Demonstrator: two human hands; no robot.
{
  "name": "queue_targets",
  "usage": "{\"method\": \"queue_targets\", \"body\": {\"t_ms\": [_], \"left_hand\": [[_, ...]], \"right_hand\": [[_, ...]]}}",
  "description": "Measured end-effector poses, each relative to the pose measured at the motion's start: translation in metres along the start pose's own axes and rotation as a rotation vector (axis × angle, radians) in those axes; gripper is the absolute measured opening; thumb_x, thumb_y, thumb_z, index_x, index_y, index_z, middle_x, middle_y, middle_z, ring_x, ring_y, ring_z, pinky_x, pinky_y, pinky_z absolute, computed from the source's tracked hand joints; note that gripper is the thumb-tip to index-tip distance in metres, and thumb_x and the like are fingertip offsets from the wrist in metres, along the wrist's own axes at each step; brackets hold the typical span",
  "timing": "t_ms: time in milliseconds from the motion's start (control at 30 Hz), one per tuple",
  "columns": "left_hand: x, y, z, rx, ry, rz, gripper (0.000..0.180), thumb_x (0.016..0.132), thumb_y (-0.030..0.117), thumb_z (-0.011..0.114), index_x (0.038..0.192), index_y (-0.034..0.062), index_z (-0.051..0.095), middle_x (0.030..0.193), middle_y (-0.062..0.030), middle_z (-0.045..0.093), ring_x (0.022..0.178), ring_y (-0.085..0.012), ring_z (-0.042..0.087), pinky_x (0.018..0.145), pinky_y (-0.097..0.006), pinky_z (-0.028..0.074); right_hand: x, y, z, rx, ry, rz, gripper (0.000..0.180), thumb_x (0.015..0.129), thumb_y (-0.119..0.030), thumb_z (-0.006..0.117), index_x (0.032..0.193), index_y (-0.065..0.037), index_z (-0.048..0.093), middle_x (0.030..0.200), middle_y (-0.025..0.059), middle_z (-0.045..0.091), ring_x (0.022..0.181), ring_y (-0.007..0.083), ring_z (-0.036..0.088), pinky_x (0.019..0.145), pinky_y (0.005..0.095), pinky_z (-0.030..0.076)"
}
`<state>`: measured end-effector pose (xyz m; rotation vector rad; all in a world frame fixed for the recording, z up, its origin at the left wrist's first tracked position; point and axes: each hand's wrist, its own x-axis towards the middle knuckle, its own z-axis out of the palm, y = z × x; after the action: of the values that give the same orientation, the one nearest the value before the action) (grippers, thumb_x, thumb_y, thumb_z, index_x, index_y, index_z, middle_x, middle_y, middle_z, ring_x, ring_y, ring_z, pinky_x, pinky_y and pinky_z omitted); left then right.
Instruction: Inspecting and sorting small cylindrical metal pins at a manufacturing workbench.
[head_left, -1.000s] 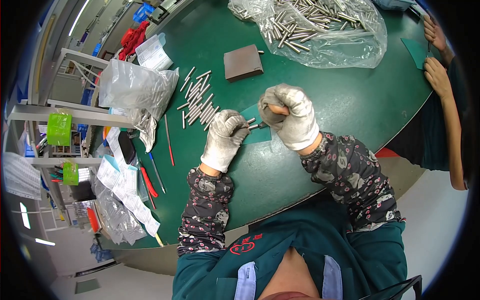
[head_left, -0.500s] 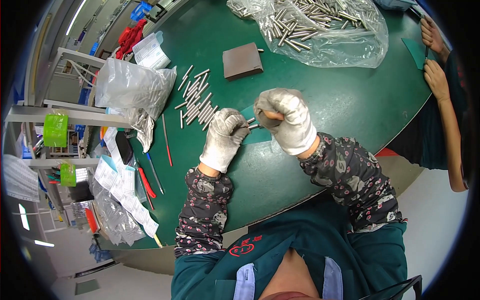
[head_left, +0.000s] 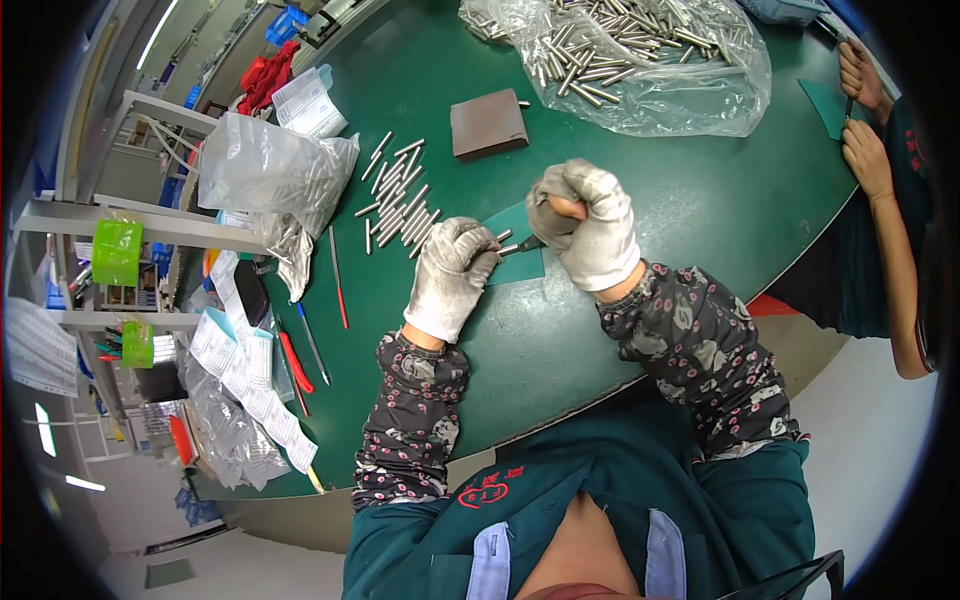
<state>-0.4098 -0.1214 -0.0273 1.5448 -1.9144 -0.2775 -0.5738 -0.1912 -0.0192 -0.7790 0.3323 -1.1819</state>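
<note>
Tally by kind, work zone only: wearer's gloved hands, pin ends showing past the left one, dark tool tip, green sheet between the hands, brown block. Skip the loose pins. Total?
Gloved hands, left hand and right hand: 2
Pin ends: 2
Dark tool tip: 1
Green sheet: 1
Brown block: 1
Total: 7

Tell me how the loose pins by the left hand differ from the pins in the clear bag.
The loose pins lie directly on the green table; the bagged pins lie in clear plastic. The loose pins form a small cluster, while the bagged pins make a far bigger heap. Both are slim, silvery rods.
</note>
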Motion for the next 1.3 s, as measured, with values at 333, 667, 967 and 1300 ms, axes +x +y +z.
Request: {"method": "queue_targets", "body": {"t_ms": [333, 667, 967, 1300], "left_hand": [[0.001, 0.001, 0.000, -0.018, -0.008, -0.014, 0.020, 0.063, 0.001, 0.068, 0.080, 0.0049, 0.060, 0.085, -0.0090, 0.055, 0.080, -0.0263, 0.053, 0.070, -0.034, 0.044], [0.002, 0.001, 0.000, -0.016, -0.012, -0.011, 0.017, 0.064, 0.000, 0.067, 0.079, 0.0043, 0.059, 0.084, -0.0090, 0.055, 0.080, -0.0264, 0.053, 0.070, -0.034, 0.044], [0.002, 0.002, -0.001, -0.017, -0.016, -0.017, 0.019, 0.064, 0.000, 0.068, 0.081, 0.0033, 0.059, 0.084, -0.0095, 0.055, 0.079, -0.0265, 0.054, 0.070, -0.034, 0.044], [0.003, -0.001, 0.001, -0.044, -0.021, -0.018, 0.020, 0.063, -0.001, 0.068, 0.080, 0.0031, 0.059, 0.083, -0.0095, 0.054, 0.078, -0.0266, 0.054, 0.069, -0.034, 0.044]], "right_hand": [[-0.004, -0.005, 0.006, -0.055, -0.084, -0.034, 0.037, 0.084, -0.029, 0.043, 0.054, -0.011, 0.031, 0.052, -0.0022, 0.025, 0.045, 0.0080, 0.024, 0.042, 0.0234, 0.020], [-0.004, -0.003, 0.006, -0.003, -0.115, -0.001, 0.037, 0.083, -0.029, 0.045, 0.055, -0.010, 0.032, 0.054, -0.0023, 0.026, 0.046, 0.0078, 0.024, 0.044, 0.0232, 0.020], [-0.005, -0.003, 0.008, -0.011, -0.050, -0.012, 0.036, 0.083, -0.029, 0.047, 0.055, -0.009, 0.033, 0.053, -0.0020, 0.026, 0.046, 0.0083, 0.025, 0.044, 0.0238, 0.020], [-0.005, -0.007, 0.010, 0.008, -0.133, 0.039, 0.038, 0.083, -0.028, 0.046, 0.054, -0.009, 0.031, 0.053, -0.0019, 0.026, 0.046, 0.0086, 0.024, 0.045, 0.0241, 0.020]]}}
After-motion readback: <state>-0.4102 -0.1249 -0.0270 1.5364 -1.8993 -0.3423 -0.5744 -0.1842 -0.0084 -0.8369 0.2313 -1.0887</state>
